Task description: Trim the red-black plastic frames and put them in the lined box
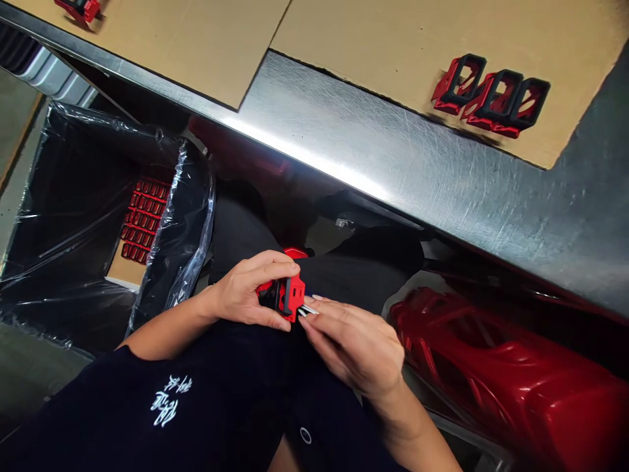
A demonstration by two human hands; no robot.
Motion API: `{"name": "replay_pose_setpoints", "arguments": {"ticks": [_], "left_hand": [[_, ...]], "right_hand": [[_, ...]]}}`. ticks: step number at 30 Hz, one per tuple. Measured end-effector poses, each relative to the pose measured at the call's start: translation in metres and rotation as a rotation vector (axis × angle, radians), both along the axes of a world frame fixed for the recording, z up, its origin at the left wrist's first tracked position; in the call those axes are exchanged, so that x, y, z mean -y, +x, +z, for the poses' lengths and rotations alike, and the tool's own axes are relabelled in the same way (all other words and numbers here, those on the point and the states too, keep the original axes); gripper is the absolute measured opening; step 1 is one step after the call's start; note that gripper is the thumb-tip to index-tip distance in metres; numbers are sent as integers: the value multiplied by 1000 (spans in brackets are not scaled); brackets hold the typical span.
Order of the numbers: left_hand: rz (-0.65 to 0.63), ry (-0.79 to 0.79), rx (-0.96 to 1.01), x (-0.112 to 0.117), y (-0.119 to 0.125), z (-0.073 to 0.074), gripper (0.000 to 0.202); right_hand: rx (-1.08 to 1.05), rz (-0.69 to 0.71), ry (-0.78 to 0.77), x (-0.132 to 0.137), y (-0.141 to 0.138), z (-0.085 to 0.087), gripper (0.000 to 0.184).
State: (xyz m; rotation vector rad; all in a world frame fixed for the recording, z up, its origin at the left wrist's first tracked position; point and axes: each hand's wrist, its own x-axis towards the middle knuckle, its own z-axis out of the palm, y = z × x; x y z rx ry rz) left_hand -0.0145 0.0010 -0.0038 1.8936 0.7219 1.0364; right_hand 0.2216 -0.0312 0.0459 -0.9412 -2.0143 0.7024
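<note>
I'm clamping the red plastic part in my left grip while my right grip is pinching what looks like a thin metal pin, which could slip if misaligned.

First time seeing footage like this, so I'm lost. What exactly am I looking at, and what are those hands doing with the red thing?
This is one picture from a camera worn on a person's head, looking down, so the dark shirt is their own. There is no machine here, just bare hands. The left hand holds a red-and-black part, and the fingers of the right hand pinch a thin metal strip. Above them is a steel table with cardboard on it, and three similar parts lie on the cardboard. To the left, a plastic-lined bin holds rows of red parts. To the right lies a large red moulded piece.
</note>
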Motion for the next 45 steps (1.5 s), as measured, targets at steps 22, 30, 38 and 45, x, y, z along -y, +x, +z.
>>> {"name": "replay_pose_setpoints", "arguments": {"ticks": [22, 30, 38, 45], "left_hand": [[95, -185, 281, 15, 7, 5, 86], [88, 45, 128, 3, 8, 10, 89], [110, 142, -74, 4, 13, 22, 80], [103, 123, -29, 2, 12, 19, 81]], "right_hand": [[315, -848, 253, -155, 80, -52, 30], [438, -947, 163, -158, 97, -64, 73], [309, -826, 240, -133, 76, -26, 25], [155, -16, 93, -30, 35, 14, 30]]}}
